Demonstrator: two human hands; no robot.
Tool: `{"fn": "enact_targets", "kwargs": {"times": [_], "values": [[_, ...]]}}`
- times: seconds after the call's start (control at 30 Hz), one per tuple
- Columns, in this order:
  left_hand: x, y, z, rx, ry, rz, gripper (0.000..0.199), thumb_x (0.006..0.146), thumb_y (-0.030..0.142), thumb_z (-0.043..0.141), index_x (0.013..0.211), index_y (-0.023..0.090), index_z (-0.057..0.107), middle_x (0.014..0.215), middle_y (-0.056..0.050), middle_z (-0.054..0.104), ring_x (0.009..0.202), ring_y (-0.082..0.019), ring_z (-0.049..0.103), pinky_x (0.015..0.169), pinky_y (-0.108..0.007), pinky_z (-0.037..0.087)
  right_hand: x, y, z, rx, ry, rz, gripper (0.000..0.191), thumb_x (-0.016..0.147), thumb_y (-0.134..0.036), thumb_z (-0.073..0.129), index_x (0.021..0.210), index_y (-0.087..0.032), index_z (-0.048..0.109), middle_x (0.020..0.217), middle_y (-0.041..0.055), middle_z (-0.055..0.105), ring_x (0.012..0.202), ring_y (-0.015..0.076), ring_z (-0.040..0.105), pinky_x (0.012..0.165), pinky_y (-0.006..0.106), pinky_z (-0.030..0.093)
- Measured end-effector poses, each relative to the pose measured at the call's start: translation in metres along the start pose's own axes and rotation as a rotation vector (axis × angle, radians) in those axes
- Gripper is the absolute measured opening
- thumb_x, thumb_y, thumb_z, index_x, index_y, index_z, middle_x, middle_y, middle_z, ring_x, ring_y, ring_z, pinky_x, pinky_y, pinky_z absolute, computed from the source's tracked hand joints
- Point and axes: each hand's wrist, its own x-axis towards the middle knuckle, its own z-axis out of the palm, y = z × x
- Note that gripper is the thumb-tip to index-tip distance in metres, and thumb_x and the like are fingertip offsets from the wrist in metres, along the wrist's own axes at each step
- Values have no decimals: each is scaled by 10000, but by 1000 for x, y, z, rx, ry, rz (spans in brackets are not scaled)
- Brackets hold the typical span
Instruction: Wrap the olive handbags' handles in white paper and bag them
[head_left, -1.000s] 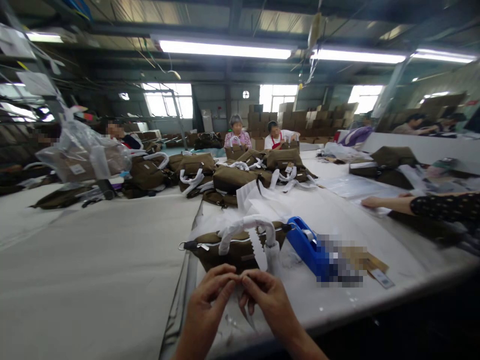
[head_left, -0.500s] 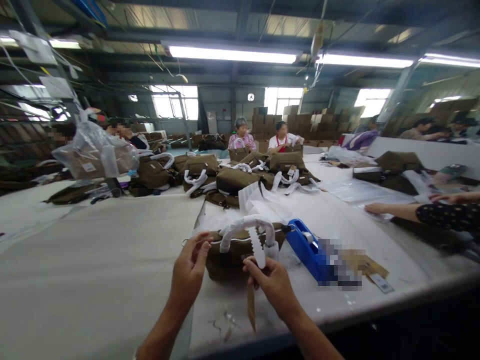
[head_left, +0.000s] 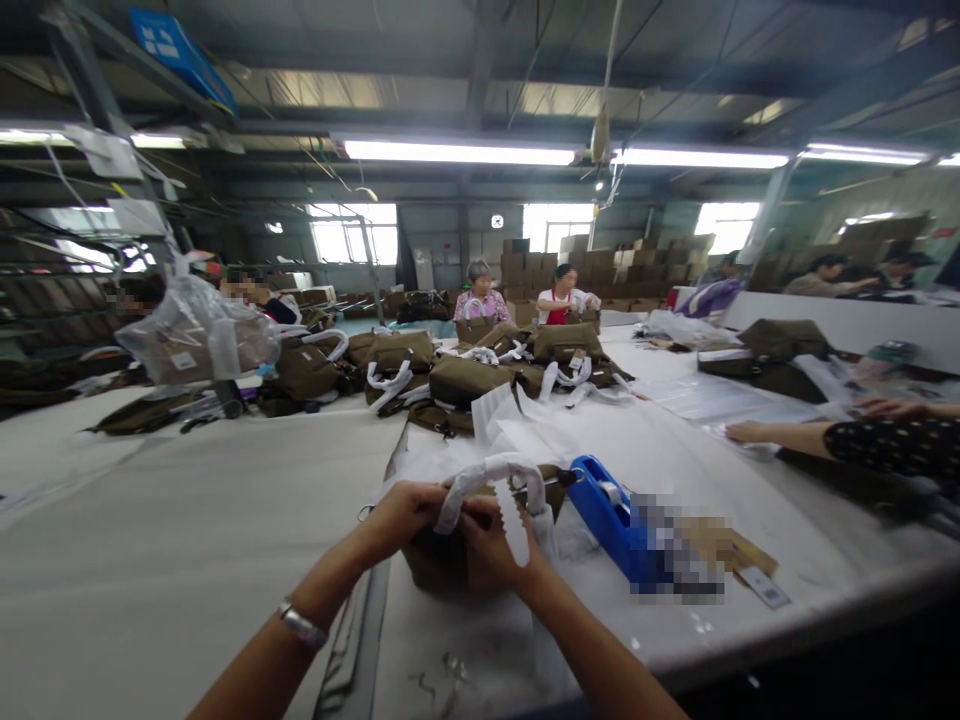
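An olive-green handbag stands upright in front of me, its arched handle wrapped in white. My left hand is closed at the bag's top edge, fingertips at the left foot of the handle. My right hand is closed too, its fingers meeting the left ones there. What they pinch is hidden behind the wrapping and the fingers. A white strip with a serrated edge hangs in front of the handle and over my right hand. A blue tape dispenser stands right of the bag.
More olive bags are heaped farther back, with white foam sheets before them. Tags lie right of the dispenser. A co-worker's arm reaches in from the right. A plastic-wrapped bag stands at the left.
My left hand has moved right, from the bag's left end to the handle's foot. My right hand has moved left and up to meet it. The brown tag below it no longer hangs in sight.
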Motion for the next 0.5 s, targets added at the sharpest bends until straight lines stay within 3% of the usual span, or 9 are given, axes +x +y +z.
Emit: {"fn": "enact_targets", "kwargs": {"times": [0.1, 0.23, 0.33, 0.43, 0.5], "values": [[-2, 2, 1, 17, 75, -24, 182, 769, 249, 681, 855, 217, 837, 741, 8, 771, 732, -218, 686, 695, -247, 517, -1, 4, 2, 60, -21, 12, 195, 888, -414, 654, 863, -290, 803, 806, 32, 776, 718, 231, 699, 723, 346, 550], [-15, 1, 7, -54, 285, -74, 174, 795, 326, 729, 921, 257, 827, 887, -7, 801, 875, -258, 717, 826, -299, 543, -6, 5, -7, 155, -30, 57, 251, 900, -477, 651, 931, -281, 803, 785, 63, 764, 710, 263, 707, 733, 402, 566], [-31, -4, 9, -179, 497, -141, 315, 763, 402, 790, 1021, 221, 792, 964, -50, 796, 926, -273, 724, 873, -341, 560, -12, 3, -17, 235, -19, 107, 295, 874, -509, 671, 974, -258, 790, 840, 86, 764, 772, 293, 721, 744, 431, 585], [-46, -10, 13, -363, 679, -189, 471, 776, 472, 789, 1135, 179, 707, 976, -67, 779, 919, -230, 728, 859, -316, 577, -19, 1, -21, 336, -11, 161, 415, 871, -542, 648, 1129, -227, 730, 872, 93, 754, 682, 263, 716, 634, 402, 593], [-53, -11, 18, -499, 752, -197, 516, 782, 500, 781, 1162, 176, 651, 984, -60, 771, 936, -201, 731, 889, -303, 578, -24, 1, -20, 421, -7, 184, 414, 865, -535, 654, 1132, -223, 713, 873, 86, 744, 642, 237, 706, 594, 374, 581]]}}
